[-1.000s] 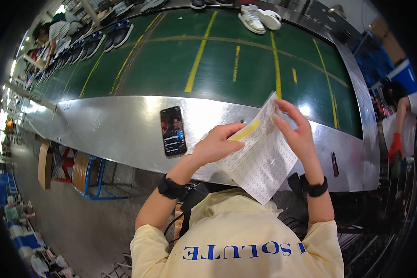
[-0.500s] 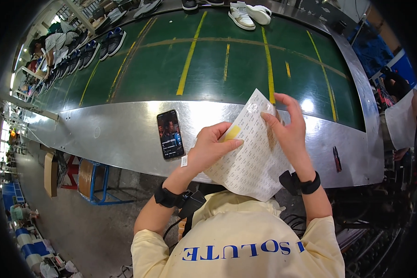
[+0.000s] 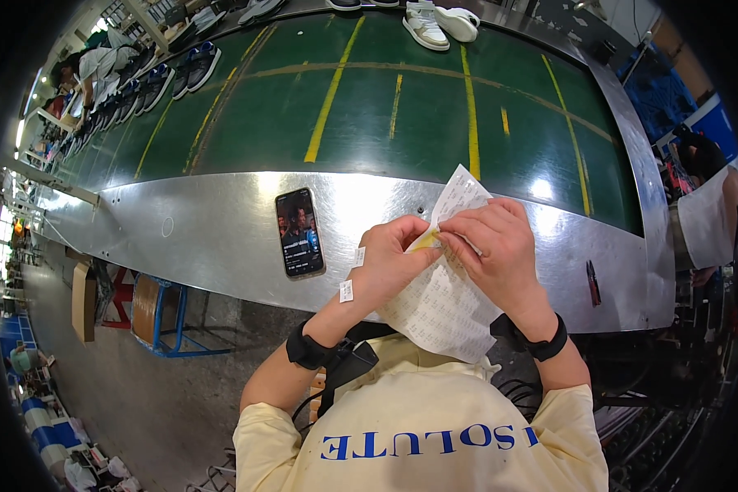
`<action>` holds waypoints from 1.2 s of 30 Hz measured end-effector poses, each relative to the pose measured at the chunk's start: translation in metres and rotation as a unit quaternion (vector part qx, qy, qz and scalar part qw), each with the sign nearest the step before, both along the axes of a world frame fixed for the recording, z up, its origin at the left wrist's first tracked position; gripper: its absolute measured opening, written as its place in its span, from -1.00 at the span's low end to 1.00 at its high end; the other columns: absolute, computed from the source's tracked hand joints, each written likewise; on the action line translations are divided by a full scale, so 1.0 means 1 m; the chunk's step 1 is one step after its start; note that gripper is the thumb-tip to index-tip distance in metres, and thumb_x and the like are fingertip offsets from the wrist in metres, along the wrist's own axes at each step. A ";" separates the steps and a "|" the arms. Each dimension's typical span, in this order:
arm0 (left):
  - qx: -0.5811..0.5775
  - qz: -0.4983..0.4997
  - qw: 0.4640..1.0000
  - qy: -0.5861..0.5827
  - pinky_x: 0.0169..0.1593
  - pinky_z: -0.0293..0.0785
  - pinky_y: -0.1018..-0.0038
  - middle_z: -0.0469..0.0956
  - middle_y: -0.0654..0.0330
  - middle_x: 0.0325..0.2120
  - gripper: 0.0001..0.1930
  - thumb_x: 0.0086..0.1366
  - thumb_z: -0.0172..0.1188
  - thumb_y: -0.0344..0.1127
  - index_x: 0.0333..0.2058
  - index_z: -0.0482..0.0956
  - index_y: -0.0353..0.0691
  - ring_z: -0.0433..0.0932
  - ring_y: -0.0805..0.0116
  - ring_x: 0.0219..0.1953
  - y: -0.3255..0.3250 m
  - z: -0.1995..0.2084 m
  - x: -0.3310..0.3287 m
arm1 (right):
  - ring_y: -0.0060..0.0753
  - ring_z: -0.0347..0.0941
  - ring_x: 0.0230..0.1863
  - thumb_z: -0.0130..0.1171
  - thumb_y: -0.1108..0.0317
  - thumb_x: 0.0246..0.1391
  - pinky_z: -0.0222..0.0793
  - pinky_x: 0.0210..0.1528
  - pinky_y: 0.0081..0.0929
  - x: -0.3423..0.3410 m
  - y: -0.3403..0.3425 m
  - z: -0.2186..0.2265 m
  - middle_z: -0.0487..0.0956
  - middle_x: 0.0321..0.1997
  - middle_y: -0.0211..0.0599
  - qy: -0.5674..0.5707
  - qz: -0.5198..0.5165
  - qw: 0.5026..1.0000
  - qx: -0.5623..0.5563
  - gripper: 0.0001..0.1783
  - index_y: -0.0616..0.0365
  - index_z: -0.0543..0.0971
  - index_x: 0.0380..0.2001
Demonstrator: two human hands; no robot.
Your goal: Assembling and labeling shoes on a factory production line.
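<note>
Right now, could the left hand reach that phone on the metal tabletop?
Probably yes: the phone lies close by, with only metal tabletop between it and the left hand. That hand holds the printed sheet, so it may have to let go first.

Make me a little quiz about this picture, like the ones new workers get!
1. True or false: the phone lies on the metal counter.

2. Pick one. The right hand is touching:
A) a shoe
B) the printed white sheet
C) the phone

3. Count: how many small white stickers show on the left hand and wrist?

Key: 1. True. 2. B. 3. Two.
</note>
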State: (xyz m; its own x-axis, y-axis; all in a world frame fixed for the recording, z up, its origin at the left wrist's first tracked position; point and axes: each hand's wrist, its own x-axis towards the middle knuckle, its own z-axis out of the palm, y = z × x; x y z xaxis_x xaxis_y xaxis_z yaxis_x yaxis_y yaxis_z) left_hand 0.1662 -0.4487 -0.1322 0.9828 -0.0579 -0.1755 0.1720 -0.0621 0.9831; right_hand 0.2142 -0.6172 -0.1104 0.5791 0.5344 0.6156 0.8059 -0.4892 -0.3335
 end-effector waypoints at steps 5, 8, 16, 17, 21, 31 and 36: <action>0.014 0.015 0.999 -0.025 -0.28 0.40 0.65 0.56 0.30 -0.41 -0.81 0.07 0.26 -0.47 -0.31 0.52 -0.32 0.45 0.65 -0.35 -0.001 -0.007 0.000 | -0.40 0.46 -0.43 0.29 0.40 -0.21 0.29 -0.03 -0.29 -0.004 0.005 0.001 0.56 -0.49 -0.45 0.005 0.007 1.000 -0.030 -0.90 0.05 0.58 -0.52; 0.038 0.006 0.999 -0.026 -0.28 0.41 0.65 0.56 0.30 -0.42 -0.81 0.06 0.26 -0.48 -0.31 0.52 -0.32 0.45 0.65 -0.36 0.000 -0.010 0.001 | -0.38 0.47 -0.41 0.26 0.43 -0.20 0.29 0.02 -0.23 -0.005 0.006 0.000 0.56 -0.49 -0.43 0.022 0.004 0.999 -0.044 -0.91 0.06 0.58 -0.52; 0.060 0.008 0.998 -0.015 -0.27 0.44 0.58 0.58 0.17 -0.36 -0.76 0.07 0.24 -0.44 -0.23 0.53 -0.31 0.53 0.50 -0.37 0.007 -0.022 0.007 | -0.47 0.53 -0.34 0.20 0.42 -0.07 0.38 -0.11 -0.44 0.015 -0.009 -0.010 0.61 -0.41 -0.30 0.357 0.004 0.931 0.076 -0.85 0.23 0.59 -0.37; 0.061 0.014 0.998 -0.015 -0.27 0.44 0.58 0.58 0.17 -0.36 -0.76 0.07 0.24 -0.44 -0.23 0.53 -0.31 0.53 0.50 -0.37 0.008 -0.024 0.008 | -0.52 0.52 -0.33 0.18 0.43 -0.02 0.38 -0.16 -0.54 0.019 -0.014 -0.009 0.61 -0.40 -0.31 0.420 0.004 0.897 0.137 -0.85 0.26 0.59 -0.35; 0.373 0.045 0.910 -0.176 -0.31 0.47 0.40 0.53 0.02 -0.39 -0.76 0.03 0.14 -0.49 -0.25 0.51 -0.27 0.56 0.18 -0.39 0.012 -0.026 0.008 | -0.61 0.50 -0.31 0.14 0.47 0.03 0.37 -0.23 -0.67 0.014 -0.007 0.011 0.61 -0.38 -0.35 0.440 0.022 0.874 0.205 -0.87 0.30 0.58 -0.34; 0.198 0.052 0.889 -0.410 -0.41 0.42 0.38 0.50 0.13 -0.50 -0.86 -0.07 0.11 -0.57 -0.49 0.48 -0.18 0.52 0.19 -0.45 0.007 -0.035 0.008 | -0.38 0.48 -0.32 0.28 0.45 -0.29 0.29 0.02 -0.19 -0.008 0.044 0.046 0.57 -0.37 -0.44 -0.060 0.125 0.988 -0.070 -0.77 0.02 0.57 -0.43; 0.141 0.032 0.919 -0.367 -0.29 0.41 0.42 0.51 0.10 -0.47 -0.84 0.02 0.09 -0.54 -0.36 0.52 -0.27 0.51 0.19 -0.39 0.014 -0.030 0.009 | -0.34 0.48 -0.26 0.25 0.49 -0.29 0.28 0.05 -0.17 -0.006 0.041 0.056 0.57 -0.34 -0.41 -0.030 0.171 0.978 -0.117 -0.71 0.03 0.58 -0.36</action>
State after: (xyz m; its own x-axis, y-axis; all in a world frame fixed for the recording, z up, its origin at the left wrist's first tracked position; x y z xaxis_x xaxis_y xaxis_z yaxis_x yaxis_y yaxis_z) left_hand 0.1755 -0.4351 -0.1624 0.8418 -0.0492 0.5376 -0.5193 -0.3455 0.7816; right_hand 0.2087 -0.5765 -0.0546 0.3086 0.8202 0.4817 0.9504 -0.2452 -0.1913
